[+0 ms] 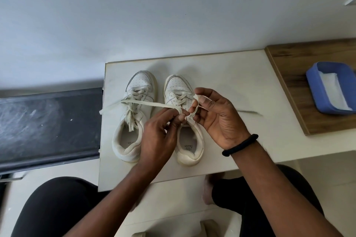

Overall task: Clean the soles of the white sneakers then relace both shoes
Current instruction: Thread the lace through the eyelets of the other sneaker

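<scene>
Two white sneakers stand upright side by side on a white table, toes pointing away from me. The left sneaker is laced, its lace ends lying loose over the tongue. Over the right sneaker my left hand pinches one end of its cream lace, which stretches out to the left across the other shoe. My right hand pinches the other end of the lace, looped around its fingers. The two hands meet above the right sneaker's tongue.
A blue tray holding a white cloth sits on a wooden surface at the right. A dark panel lies left of the table. A wall rises behind. My knees are below the table's near edge.
</scene>
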### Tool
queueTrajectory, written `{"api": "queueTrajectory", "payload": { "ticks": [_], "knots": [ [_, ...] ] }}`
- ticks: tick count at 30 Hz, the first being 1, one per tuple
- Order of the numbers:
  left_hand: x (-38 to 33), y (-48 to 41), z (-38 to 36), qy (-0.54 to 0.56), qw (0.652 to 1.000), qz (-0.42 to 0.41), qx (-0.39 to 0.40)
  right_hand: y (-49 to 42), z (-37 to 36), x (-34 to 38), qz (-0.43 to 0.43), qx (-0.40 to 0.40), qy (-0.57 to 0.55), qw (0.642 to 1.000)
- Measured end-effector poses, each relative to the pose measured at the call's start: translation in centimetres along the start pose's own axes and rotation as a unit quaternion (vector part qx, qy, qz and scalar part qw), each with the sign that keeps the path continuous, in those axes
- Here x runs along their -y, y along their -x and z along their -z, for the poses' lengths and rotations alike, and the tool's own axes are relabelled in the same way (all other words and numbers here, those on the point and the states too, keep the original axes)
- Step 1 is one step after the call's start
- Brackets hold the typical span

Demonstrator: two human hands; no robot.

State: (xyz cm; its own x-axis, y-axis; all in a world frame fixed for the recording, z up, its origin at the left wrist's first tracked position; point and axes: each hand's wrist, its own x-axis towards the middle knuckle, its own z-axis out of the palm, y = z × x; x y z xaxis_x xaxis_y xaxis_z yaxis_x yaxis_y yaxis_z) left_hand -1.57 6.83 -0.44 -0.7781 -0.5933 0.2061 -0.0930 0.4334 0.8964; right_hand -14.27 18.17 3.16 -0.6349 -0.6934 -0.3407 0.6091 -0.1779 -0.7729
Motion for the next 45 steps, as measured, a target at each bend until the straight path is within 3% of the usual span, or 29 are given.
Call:
{"api": "queueTrajectory", "payload": {
  "ticks": [5, 10, 14, 19, 25, 29, 32, 35, 37, 41, 45],
  "knots": [
    [0.0, -0.1, 0.5, -0.082, 0.992, -0.096, 0.011, 0.6, 0.2, 1.4, 0.056, 0.053, -0.014, 0.997],
    [0.1, -0.1, 0.9, -0.177, 0.950, -0.253, 0.037, 0.4, -0.8, 1.6, 0.155, 0.036, 0.093, 0.983],
    [0.5, -0.4, 1.0, -0.254, 0.917, -0.302, 0.062, 0.8, -2.7, 1.8, 0.188, 0.061, 0.115, 0.974],
    [1.0, -0.6, 0.8, -0.316, 0.899, -0.297, 0.061, 1.7, -4.2, 1.4, 0.200, 0.088, 0.186, 0.958],
    [0.5, -1.3, 0.9, -0.334, 0.893, -0.294, 0.067, 1.5, -4.2, 1.0, 0.217, 0.065, 0.201, 0.953],
    [0.3, -1.5, 1.0, -0.352, 0.898, -0.246, 0.092, 0.8, -3.4, 0.4, 0.243, 0.045, 0.253, 0.935],
    [0.8, -1.7, 1.0, -0.322, 0.920, -0.203, 0.097, -0.2, -1.7, -0.3, 0.263, -0.043, 0.362, 0.893],
    [0.9, -2.1, 1.1, -0.301, 0.935, -0.175, 0.061, -1.1, 1.0, -1.2, 0.146, -0.184, 0.522, 0.820],
    [0.9, -2.2, 1.3, -0.284, 0.945, -0.156, 0.051, -1.1, 2.4, -1.5, 0.108, -0.216, 0.555, 0.796],
    [0.6, -2.3, 1.5, -0.266, 0.952, -0.134, 0.063, -0.3, 1.7, -1.2, 0.205, -0.127, 0.533, 0.811],
    [0.5, -1.9, 1.2, -0.275, 0.948, -0.148, 0.068, -0.5, 0.2, -1.9, 0.143, -0.061, 0.481, 0.863]
  ]
}}
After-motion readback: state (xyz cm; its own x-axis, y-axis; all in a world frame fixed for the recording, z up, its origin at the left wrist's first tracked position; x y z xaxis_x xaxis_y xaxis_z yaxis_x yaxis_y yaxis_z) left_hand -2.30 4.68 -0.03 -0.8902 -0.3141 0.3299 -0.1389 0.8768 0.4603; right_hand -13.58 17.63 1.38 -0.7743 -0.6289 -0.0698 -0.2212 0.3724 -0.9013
